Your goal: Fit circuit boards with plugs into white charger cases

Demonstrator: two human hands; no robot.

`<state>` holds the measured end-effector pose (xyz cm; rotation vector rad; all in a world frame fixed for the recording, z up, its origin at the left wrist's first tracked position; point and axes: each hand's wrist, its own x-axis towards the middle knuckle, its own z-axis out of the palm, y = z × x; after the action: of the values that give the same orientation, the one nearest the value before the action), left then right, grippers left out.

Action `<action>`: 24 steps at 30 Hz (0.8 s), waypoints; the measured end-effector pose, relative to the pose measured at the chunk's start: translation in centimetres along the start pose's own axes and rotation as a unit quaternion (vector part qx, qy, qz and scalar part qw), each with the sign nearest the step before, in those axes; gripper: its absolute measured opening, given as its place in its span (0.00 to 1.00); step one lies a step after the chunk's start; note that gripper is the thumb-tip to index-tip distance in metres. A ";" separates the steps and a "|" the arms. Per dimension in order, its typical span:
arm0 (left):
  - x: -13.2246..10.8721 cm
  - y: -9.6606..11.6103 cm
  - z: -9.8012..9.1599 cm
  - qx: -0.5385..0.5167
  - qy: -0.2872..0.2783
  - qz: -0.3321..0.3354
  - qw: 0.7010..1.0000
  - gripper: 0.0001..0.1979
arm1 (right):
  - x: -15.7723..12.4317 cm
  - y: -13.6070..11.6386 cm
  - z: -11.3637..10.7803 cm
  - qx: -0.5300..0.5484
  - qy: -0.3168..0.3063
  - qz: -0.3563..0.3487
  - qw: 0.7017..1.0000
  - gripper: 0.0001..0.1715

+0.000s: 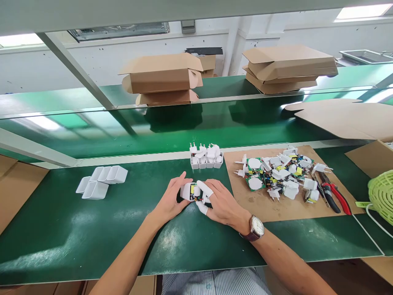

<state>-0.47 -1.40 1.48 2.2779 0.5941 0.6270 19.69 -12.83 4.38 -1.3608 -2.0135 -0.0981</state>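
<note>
My left hand [172, 198] and my right hand [222, 203] meet over a white charger housing [186, 191] with a circuit board and plug part [196, 192] in it, low over the green mat. The left fingers wrap the housing's left side. My right hand wears white finger cots on thumb and forefinger and pinches the board end. A watch sits on the right wrist. Just beyond the hands stands a row of assembled white chargers [206, 156] with plug pins up.
Empty white housings [102, 180] lie at the left. A cardboard sheet [276, 205] at the right carries several circuit boards and plug parts [278, 174], with red-handled cutters [333, 196]. A green fan [382, 194] sits far right. Cardboard boxes [162, 78] stand behind the conveyor.
</note>
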 end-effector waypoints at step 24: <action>0.4 -0.2 1.3 -0.323 0.044 -0.149 0.933 0.35 | 0.4 2.3 3.3 0.142 -0.011 0.006 0.990 0.20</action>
<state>0.55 -1.70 0.55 1.5164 0.6448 0.6554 19.84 -10.09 1.39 -1.1963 -1.9490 0.2035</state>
